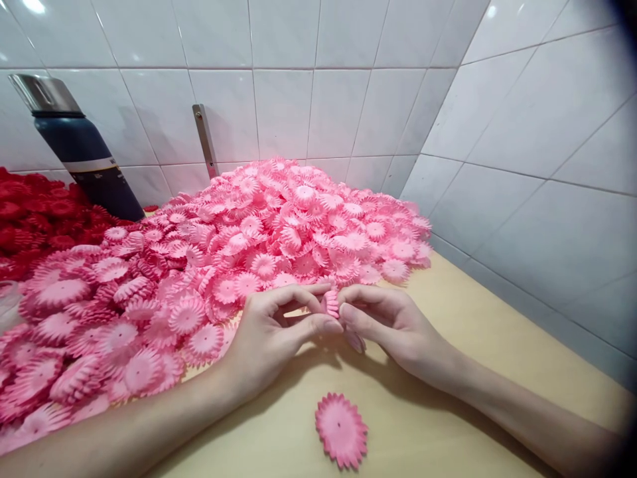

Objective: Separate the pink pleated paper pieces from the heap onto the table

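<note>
Between both hands, just above the table, is a small pink flower-shaped piece (pixel 331 303) with a petalled edge, seen nearly edge-on. My left hand (pixel 283 325) pinches it from the left between thumb and fingers. From the right, the thumb and fingertips of my right hand (pixel 391 325) are closed at the same piece. Part of a pale pink petal shape shows below the right fingertips; what it belongs to is hidden. A single flat pink flower piece (pixel 341 430) with a small centre hole lies on the table nearer to me.
A large heap of pink flower pieces (pixel 279 226) covers the back and left of the table (pixel 423 425). Red pieces (pixel 34 219) are piled at far left beside a dark blue bottle (pixel 99 159). A metal strip (pixel 204 139) stands against the tiled wall (pixel 283 99).
</note>
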{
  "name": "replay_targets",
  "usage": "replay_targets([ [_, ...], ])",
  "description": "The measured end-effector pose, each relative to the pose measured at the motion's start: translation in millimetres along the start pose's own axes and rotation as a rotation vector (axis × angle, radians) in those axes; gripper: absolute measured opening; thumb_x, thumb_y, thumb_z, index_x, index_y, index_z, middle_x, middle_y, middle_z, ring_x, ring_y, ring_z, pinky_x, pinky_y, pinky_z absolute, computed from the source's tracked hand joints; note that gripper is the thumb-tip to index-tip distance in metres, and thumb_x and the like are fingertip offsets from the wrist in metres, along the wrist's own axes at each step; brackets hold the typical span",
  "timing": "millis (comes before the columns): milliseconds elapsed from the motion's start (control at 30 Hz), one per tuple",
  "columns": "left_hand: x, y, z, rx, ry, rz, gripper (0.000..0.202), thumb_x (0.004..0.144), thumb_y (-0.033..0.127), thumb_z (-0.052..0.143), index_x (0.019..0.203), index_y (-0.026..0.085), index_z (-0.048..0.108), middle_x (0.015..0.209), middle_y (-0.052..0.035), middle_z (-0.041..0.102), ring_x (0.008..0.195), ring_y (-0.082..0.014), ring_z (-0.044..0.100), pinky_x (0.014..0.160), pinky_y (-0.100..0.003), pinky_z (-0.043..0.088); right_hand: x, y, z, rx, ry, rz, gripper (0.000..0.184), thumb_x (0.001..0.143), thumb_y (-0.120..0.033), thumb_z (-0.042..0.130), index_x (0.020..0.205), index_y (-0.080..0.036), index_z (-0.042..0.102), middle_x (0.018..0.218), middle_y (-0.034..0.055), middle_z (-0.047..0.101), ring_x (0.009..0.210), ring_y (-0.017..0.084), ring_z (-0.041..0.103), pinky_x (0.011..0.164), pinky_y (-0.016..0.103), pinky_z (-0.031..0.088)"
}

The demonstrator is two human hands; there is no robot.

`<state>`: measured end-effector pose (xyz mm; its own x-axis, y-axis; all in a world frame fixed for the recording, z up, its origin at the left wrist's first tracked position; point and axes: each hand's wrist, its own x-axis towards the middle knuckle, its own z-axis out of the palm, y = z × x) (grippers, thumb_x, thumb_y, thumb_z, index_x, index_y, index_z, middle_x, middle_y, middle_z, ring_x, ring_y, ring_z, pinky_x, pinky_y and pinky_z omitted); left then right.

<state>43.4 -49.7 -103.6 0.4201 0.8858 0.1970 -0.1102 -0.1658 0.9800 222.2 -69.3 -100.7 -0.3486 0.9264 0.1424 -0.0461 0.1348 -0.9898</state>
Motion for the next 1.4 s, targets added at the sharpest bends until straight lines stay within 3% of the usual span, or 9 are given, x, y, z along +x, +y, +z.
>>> replay_targets([
  [167, 0.9, -2.4, -3.3, 0.010, -0.033, -0.034, 0.007, 0.076, 0.019, 0.072, 0.077, 0.015, 0.067, 0.088, -0.0043, 0.068, 0.083, -0.0179, 0.067, 0.074, -0.028, 0.056, 0.8, 1.2, -0.2, -0.038, 0.012, -0.023, 0.021, 0.087, -0.034, 0.062, 0.075, -0.017, 0.061, 0.059, -0.0026, 0.051, 0.055, 0.009, 0.047, 0.052, 0.022, 0.039],
  [333, 3.4, -2.2, -2.0, 0.020, -0.052, -0.059, 0.013, 0.081, 0.027, 0.066, 0.078, 0.015, 0.064, 0.079, -0.0025, 0.065, 0.071, -0.0136, 0.063, 0.063, -0.023, 0.052, 0.4, 3.0, -0.8, -0.055, 0.040, 0.043, 0.026, 0.087, -0.039, 0.060, 0.074, -0.017, 0.058, 0.057, -0.0035, 0.050, 0.051, 0.008, 0.047, 0.049, 0.022, 0.038],
  [467, 4.5, -1.2, -2.2, 0.132, -0.071, -0.031, 0.015, 0.084, 0.028, 0.063, 0.081, 0.014, 0.065, 0.084, -0.0042, 0.065, 0.076, -0.0146, 0.061, 0.068, -0.024, 0.049, 0.2, 3.4, -1.0, -0.032, 0.038, 0.035, 0.027, 0.088, -0.039, 0.060, 0.074, -0.016, 0.059, 0.058, -0.0035, 0.050, 0.052, 0.008, 0.046, 0.049, 0.021, 0.039],
  [700, 4.6, -1.9, -3.5, 0.237, -0.070, -0.007, 0.016, 0.088, 0.027, 0.057, 0.082, 0.014, 0.064, 0.080, -0.0026, 0.062, 0.075, -0.0136, 0.056, 0.067, -0.024, 0.044, 1.2, 3.2, -0.2, 0.017, 0.043, 0.019, 0.010, 0.080, -0.025, 0.069, 0.082, -0.018, 0.063, 0.063, -0.0042, 0.055, 0.054, 0.006, 0.047, 0.051, 0.018, 0.042],
  [933, 5.6, -1.6, -3.6, 0.183, -0.038, -0.008, 0.015, 0.088, 0.026, 0.057, 0.080, 0.014, 0.062, 0.078, -0.0014, 0.059, 0.073, -0.0123, 0.053, 0.067, -0.024, 0.042, 1.9, 1.1, -1.4, -0.011, 0.058, 0.050, 0.014, 0.084, -0.030, 0.066, 0.080, -0.017, 0.065, 0.065, -0.0034, 0.055, 0.055, 0.005, 0.048, 0.052, 0.018, 0.041],
  [1100, 5.1, 0.6, -2.1, 0.104, -0.077, -0.033, 0.015, 0.087, 0.027, 0.058, 0.081, 0.014, 0.063, 0.080, -0.0017, 0.060, 0.073, -0.0119, 0.054, 0.068, -0.024, 0.044, 0.8, 2.2, -2.7, 0.006, 0.054, 0.036, 0.016, 0.085, -0.032, 0.065, 0.078, -0.017, 0.063, 0.062, -0.0037, 0.054, 0.054, 0.006, 0.048, 0.053, 0.020, 0.041],
  [1267, 4.1, -0.4, -1.2, 0.042, -0.125, -0.090, 0.016, 0.086, 0.030, 0.059, 0.084, 0.015, 0.062, 0.090, -0.0048, 0.062, 0.082, -0.0167, 0.061, 0.076, -0.031, 0.049, 2.0, 4.1, -2.7, -0.009, 0.074, 0.016, 0.014, 0.083, -0.030, 0.067, 0.079, -0.017, 0.065, 0.067, -0.0023, 0.058, 0.056, 0.006, 0.049, 0.054, 0.019, 0.042],
  [1400, 2.9, -0.8, -2.1, 0.037, -0.099, -0.099, 0.017, 0.088, 0.032, 0.058, 0.084, 0.015, 0.061, 0.097, -0.0054, 0.061, 0.089, -0.0197, 0.063, 0.081, -0.034, 0.051, 2.1, 7.0, -5.8, 0.015, 0.109, 0.051, 0.018, 0.086, -0.033, 0.064, 0.079, -0.016, 0.064, 0.063, -0.0020, 0.056, 0.056, 0.008, 0.049, 0.054, 0.021, 0.041],
])
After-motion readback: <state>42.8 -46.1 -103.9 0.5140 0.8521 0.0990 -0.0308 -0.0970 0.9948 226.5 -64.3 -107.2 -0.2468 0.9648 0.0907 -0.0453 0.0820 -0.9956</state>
